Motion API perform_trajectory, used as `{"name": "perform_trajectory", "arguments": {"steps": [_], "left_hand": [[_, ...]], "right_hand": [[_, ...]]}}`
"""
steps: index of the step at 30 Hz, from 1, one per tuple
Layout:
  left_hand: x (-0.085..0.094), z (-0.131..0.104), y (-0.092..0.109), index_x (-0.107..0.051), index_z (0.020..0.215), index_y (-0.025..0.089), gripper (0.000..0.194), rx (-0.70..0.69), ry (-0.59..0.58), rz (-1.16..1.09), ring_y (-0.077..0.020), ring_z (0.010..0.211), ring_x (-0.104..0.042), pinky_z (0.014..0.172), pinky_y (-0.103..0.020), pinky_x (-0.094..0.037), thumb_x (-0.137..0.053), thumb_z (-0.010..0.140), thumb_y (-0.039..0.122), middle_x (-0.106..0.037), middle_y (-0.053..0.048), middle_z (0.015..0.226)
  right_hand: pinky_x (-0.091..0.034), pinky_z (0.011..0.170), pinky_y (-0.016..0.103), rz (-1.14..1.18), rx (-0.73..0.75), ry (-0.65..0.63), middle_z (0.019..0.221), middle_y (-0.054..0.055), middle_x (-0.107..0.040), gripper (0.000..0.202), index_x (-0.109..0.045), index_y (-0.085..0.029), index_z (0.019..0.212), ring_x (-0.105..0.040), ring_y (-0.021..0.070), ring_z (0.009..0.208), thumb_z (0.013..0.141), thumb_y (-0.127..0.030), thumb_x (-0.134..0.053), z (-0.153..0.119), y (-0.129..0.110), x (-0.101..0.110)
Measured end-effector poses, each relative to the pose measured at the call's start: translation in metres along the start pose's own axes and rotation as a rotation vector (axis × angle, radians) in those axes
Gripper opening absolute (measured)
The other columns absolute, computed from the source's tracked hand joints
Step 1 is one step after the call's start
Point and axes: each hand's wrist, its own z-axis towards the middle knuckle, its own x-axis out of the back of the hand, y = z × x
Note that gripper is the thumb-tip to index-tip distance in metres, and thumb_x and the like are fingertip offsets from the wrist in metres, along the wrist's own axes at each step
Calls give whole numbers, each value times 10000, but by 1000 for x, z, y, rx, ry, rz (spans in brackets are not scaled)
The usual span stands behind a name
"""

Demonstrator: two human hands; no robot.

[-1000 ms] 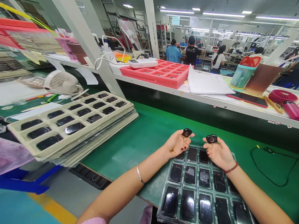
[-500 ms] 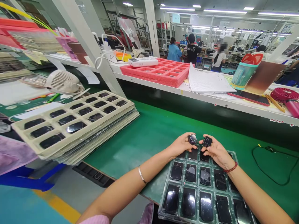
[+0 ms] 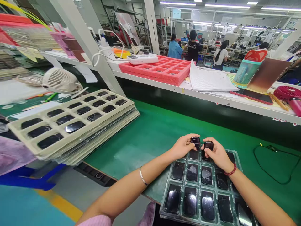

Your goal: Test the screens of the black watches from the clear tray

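My left hand (image 3: 184, 147) pinches a small black smartwatch body (image 3: 195, 142), its dark screen facing me. In my right hand (image 3: 217, 153) is a second watch body (image 3: 208, 145), held by thumb and fingers beside the first, with a small gap between them. Faint light markings show on both screens, too small to read. Both hands are above the far rows of a clear plastic tray (image 3: 185, 182), whose compartments hold several dark, rounded-rectangle pieces (image 3: 207, 175). My right hand and wrist hide part of the tray's far right side.
A stack of cream trays (image 3: 98, 121) with dark pieces stands at the left on the green table (image 3: 152, 125). Behind, a shelf (image 3: 164, 82) bears a red foam tray (image 3: 150, 73), papers (image 3: 209, 80) and a phone (image 3: 254, 95). A black cable (image 3: 270, 175) lies at the right.
The watch bodies have turned more upright, their screens facing me more squarely. Both hands have shifted slightly, and the thumbs now lie across the lower screens. The view has moved a little.
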Motion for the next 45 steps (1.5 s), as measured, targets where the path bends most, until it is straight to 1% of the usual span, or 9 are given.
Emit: {"name": "perform_trajectory", "arguments": {"steps": [8,13,18,26,34,39,41,43,45], "left_hand": [[-1,-1,1,-554,1142,122,420,-4,-7,24,-109,647,-579,730,-288,-474,-536,722,112,-641,-80,946],[-2,-1,1,-542,1165,123,514,9,5,53,-133,718,-598,784,-307,-471,-548,655,57,-653,-84,946],[-1,-1,0,-560,1132,123,421,-2,-9,40,-112,631,-578,729,-299,-475,-525,713,106,-643,-74,912],[-2,-3,2,-559,1127,133,501,19,0,39,-126,681,-597,764,-307,-481,-509,641,20,-656,-76,933],[-2,-2,2,-576,1091,126,369,-10,-1,90,-107,618,-578,704,-280,-473,-517,727,108,-628,-52,865],[-2,-3,1,-564,1102,133,456,-7,-9,76,-113,655,-587,723,-281,-481,-484,664,34,-640,-65,924],[-2,-3,1,-568,1099,136,473,-4,0,91,-119,667,-590,730,-286,-482,-490,647,25,-646,-67,934],[-2,-3,1,-577,1088,138,443,-10,17,114,-122,668,-587,724,-283,-480,-518,658,46,-647,-61,914],[-1,-2,1,-592,1060,138,358,-22,38,126,-121,651,-576,689,-273,-479,-550,705,116,-644,-55,876]], "right_hand": [[-499,568,262,-3,17,16,858,25,-596,268,-482,-195,1058,-549,109,591,809,-253,-564,0,-1,1],[-503,615,265,-10,26,0,932,41,-595,330,-468,-206,1095,-569,126,675,784,-213,-578,0,-1,1],[-495,592,274,-22,21,13,868,31,-597,260,-491,-204,1061,-551,122,617,812,-240,-560,-1,-1,0],[-497,637,282,-20,31,-10,932,42,-594,304,-486,-216,1089,-558,140,691,796,-194,-561,-1,2,1],[-499,641,284,-21,32,-14,943,44,-602,298,-493,-221,1087,-569,154,725,802,-226,-579,0,2,2],[-505,607,287,-52,22,14,865,30,-602,230,-511,-205,1046,-551,130,625,824,-250,-552,-1,1,0],[-506,617,289,-64,20,13,877,31,-604,246,-511,-210,1057,-559,134,644,815,-232,-552,-1,1,-1],[-507,646,292,-64,19,-7,927,38,-606,298,-504,-221,1085,-575,145,701,794,-209,-566,-2,1,-1],[-509,658,295,-56,20,-23,967,47,-607,308,-501,-224,1099,-587,150,724,797,-220,-565,-2,1,-1]]}}
